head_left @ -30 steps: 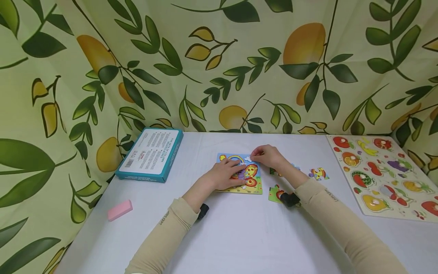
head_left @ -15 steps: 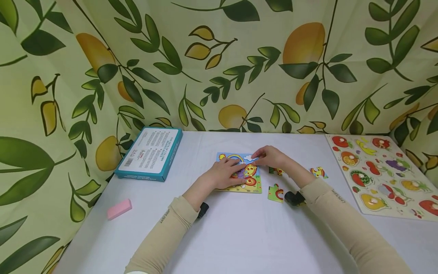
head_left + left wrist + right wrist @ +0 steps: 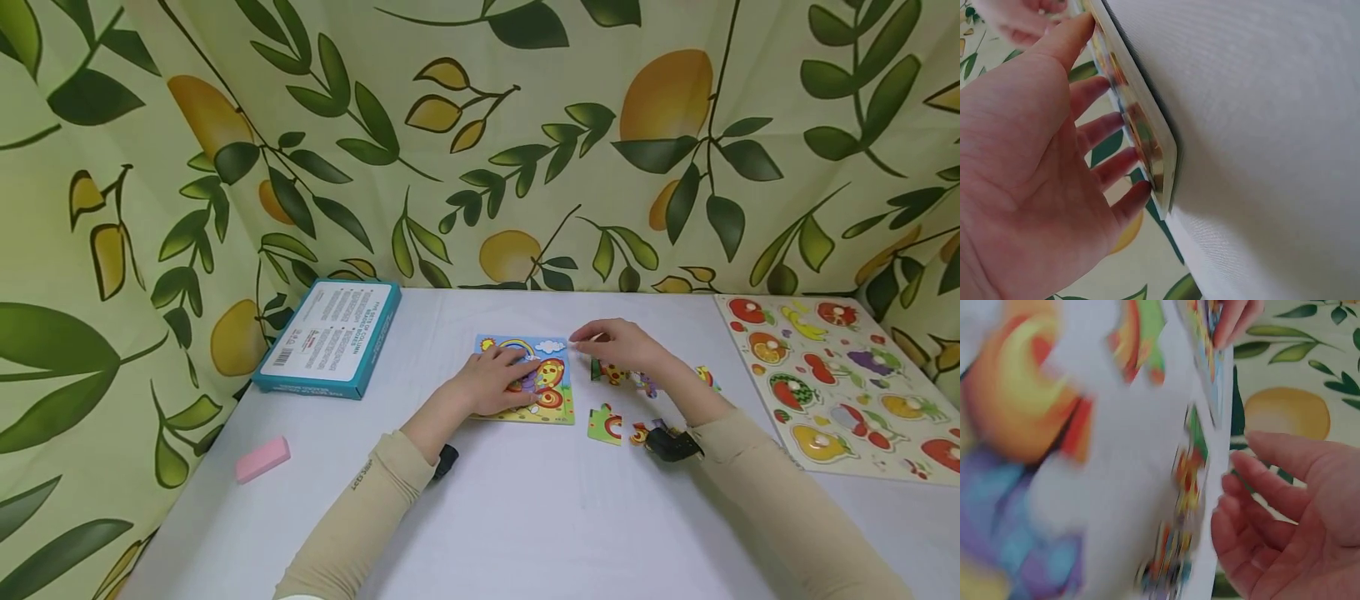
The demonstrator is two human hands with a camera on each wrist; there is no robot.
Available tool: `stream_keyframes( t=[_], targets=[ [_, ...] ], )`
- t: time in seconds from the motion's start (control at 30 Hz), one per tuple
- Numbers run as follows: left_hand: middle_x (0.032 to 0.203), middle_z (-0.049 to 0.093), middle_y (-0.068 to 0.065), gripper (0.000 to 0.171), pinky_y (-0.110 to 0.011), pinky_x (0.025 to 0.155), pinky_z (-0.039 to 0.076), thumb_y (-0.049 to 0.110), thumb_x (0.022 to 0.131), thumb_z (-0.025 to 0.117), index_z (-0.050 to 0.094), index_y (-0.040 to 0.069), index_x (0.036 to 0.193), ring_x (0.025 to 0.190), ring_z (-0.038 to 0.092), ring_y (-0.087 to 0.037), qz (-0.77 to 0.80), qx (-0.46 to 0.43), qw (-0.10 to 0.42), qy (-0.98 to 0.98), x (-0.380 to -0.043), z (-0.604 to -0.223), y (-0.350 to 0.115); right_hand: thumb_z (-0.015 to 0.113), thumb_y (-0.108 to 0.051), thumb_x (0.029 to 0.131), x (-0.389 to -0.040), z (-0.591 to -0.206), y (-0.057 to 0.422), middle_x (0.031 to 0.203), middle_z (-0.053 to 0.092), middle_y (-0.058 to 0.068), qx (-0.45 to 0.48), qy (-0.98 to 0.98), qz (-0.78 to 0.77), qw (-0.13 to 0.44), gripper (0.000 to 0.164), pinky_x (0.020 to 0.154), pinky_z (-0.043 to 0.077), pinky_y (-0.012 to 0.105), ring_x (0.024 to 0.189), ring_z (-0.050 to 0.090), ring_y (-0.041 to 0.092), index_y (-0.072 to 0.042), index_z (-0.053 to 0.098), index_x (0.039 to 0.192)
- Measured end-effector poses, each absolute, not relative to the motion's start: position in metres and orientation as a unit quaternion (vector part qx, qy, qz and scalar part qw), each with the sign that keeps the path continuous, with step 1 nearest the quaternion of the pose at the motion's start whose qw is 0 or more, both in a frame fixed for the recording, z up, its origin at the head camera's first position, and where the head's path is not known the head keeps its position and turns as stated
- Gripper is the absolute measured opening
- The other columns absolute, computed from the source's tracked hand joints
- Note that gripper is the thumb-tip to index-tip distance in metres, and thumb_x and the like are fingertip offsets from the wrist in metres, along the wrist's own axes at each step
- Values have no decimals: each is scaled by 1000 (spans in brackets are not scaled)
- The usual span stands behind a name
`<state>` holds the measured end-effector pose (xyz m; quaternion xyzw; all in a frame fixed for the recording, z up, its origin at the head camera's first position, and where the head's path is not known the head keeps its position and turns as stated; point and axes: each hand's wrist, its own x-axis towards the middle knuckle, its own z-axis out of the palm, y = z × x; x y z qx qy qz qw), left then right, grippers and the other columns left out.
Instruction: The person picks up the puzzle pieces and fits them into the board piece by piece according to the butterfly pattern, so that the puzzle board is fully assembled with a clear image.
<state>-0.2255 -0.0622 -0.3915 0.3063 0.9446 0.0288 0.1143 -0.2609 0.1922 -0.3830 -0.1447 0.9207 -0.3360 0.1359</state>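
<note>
A small colourful jigsaw puzzle (image 3: 557,413) with a rainbow, a cloud and a yellow figure lies at mid-table. My left hand (image 3: 493,383) rests on its left part with the fingers spread; in the left wrist view its fingertips touch the board's face (image 3: 1141,134). Just off the top right corner is my right hand (image 3: 618,343), holding nothing, its fingers loosely bent (image 3: 1297,512). Loose jigsaw pieces lie right of the puzzle: a green one with a red arc (image 3: 603,423), a red-and-yellow one (image 3: 613,374) under the right hand, and several others partly hidden by the right arm.
At the back left lies a teal-edged box (image 3: 330,333) with printed text. A pink block (image 3: 262,460) is near the left table edge. On the right lies a fruit-picture board (image 3: 817,404). A leaf-and-fruit patterned cloth (image 3: 510,192) hangs behind the white table (image 3: 525,517).
The right hand has let go at the puzzle's top right corner and moved off to the right, uncovering the cloud and more loose pieces. The left hand stays put.
</note>
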Motion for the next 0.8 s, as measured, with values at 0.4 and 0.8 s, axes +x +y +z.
stream_keyframes(
  t=[0.4, 0.8],
  targets=[
    [157, 27, -10, 70, -49, 110, 32, 53, 93, 58, 39, 19, 151, 141, 27, -31, 84, 318, 96, 939, -227, -395, -68, 79, -26, 83, -234, -392, 228, 107, 61, 15, -119, 946, -279, 110, 41, 76, 48, 36, 93, 50, 29, 0, 65, 112],
    [157, 30, -8, 71, -42, 114, 28, 42, 94, 63, 37, 8, 151, 144, 26, -25, 174, 252, 143, 941, -209, -387, -120, 69, -21, 92, -233, -387, 211, 91, 67, 7, -114, 908, -398, 61, 23, 66, 49, 31, 80, 60, 23, -5, 63, 108]
  ],
)
